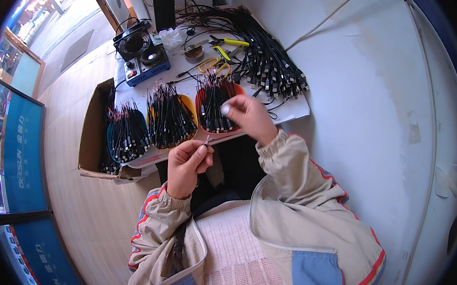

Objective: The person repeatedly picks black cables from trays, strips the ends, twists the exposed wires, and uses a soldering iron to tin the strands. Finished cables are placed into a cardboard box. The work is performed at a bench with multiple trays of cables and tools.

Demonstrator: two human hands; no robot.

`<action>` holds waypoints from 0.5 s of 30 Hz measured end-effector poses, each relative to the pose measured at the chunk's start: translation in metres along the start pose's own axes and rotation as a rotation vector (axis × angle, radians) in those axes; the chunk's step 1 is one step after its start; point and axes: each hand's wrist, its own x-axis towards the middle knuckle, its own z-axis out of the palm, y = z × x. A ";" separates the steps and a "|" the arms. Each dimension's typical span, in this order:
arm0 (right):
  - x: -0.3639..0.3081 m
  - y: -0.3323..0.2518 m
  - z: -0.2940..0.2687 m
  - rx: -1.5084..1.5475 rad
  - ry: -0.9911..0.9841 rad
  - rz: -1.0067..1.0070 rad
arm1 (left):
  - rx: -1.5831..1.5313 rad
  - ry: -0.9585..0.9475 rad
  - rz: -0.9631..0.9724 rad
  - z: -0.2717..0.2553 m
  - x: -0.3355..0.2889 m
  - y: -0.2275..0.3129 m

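Red plastic tub of black cables sits beyond left hand, partly blocked by curled right hand, grip unclear. Left pinches thin pink-tipped cable, tip and long axis pointing outward.

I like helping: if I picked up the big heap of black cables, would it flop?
The heap of cables would probably flop, since its long strands curve. It might tangle, as many cross. Its plug ends look blocky, so they'd likely stay stiff.
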 end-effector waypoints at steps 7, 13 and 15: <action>0.046 0.026 -0.012 -0.924 0.284 -0.029 | -0.029 0.061 0.060 -0.002 0.005 -0.007; 0.038 0.008 -0.010 -0.747 0.379 -0.179 | -0.042 0.100 0.113 0.002 0.007 -0.004; 0.024 -0.008 -0.009 -0.593 0.386 -0.346 | -0.028 0.142 0.160 0.007 0.010 0.000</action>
